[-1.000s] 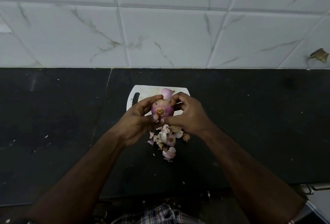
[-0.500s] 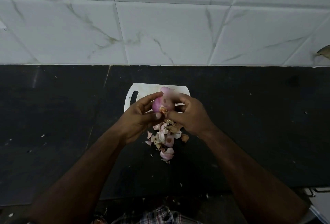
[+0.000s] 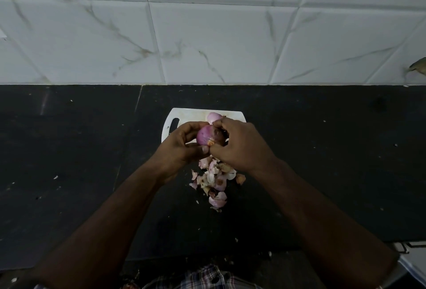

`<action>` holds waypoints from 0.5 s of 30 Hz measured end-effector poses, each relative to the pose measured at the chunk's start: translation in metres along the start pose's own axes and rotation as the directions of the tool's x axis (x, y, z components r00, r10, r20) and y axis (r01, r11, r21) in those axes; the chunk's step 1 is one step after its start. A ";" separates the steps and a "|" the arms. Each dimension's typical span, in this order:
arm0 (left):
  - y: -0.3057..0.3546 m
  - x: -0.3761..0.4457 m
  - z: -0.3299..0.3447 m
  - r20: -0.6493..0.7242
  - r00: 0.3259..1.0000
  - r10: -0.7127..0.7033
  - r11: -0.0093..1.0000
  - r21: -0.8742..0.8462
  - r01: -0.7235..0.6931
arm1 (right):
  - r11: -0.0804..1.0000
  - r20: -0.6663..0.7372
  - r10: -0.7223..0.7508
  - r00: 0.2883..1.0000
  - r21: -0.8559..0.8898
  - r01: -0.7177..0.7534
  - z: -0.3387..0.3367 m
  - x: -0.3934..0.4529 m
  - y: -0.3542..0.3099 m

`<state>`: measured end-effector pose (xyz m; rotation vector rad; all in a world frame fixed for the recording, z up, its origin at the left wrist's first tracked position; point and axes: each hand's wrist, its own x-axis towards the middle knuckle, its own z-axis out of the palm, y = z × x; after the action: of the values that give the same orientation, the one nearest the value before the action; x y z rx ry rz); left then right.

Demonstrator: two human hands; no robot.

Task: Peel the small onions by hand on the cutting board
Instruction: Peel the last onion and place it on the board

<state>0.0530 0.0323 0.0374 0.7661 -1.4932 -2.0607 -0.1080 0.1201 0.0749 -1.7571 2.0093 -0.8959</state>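
1. the onion (image 3: pixel 205 135) is held in the air just above the near edge of the cutting board (image 3: pixel 184 116), between both hands. the side that shows is purple and smooth, with a darker patch of skin under the right fingers.
2. the left hand (image 3: pixel 181 148) cups it, fingers curled over the top and thumb pressed underneath. the right hand (image 3: pixel 242 146) pinches at the skin on its right side.
3. risks: the bared surface looks slick, so a hard tug could pop the onion out of the left hand's grip onto the counter (image 3: pixel 69 150). dry skin may tear into scraps rather than lift in one sheet. a nail dug too deep would take good flesh with it.
4. its pale root nub faces down and toward the person, so the long axis runs from that nub up and away. the tip end is probably under the right fingers, hidden.
5. a second onion (image 3: pixel 213 117) lies on the board just behind, and a heap of peels (image 3: pixel 214 178) sits on the counter just below the hands.
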 end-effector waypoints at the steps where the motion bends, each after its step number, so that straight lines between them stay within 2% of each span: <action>1: 0.000 0.000 0.000 -0.003 1.000 0.007 1.000 0.013 -0.007 | 1.000 -0.004 -0.003 1.000 -0.013 0.003 0.001 0.000 -0.001; 6: -0.001 -0.004 -0.001 -0.011 1.000 0.014 0.999 0.028 -0.014 | 0.996 -0.016 -0.010 1.000 -0.087 0.008 0.007 0.001 -0.002; 9: -0.001 -0.007 -0.003 0.001 1.000 -0.003 1.000 -0.020 0.003 | 0.997 -0.068 -0.015 0.998 -0.077 0.009 0.006 0.001 0.001; 12: -0.001 -0.010 -0.005 0.029 0.999 -0.015 0.997 -0.070 0.017 | 0.997 -0.027 0.055 0.998 0.046 -0.054 -0.006 0.002 0.007; 15: -0.001 -0.011 -0.008 0.056 0.997 -0.043 0.990 -0.131 0.050 | 0.930 0.077 0.184 0.980 0.310 -0.199 -0.012 0.003 0.011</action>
<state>0.0663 0.0345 0.0365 0.7054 -1.3618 -2.2062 -0.1246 0.1202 0.0773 -1.3698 1.8473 -1.0349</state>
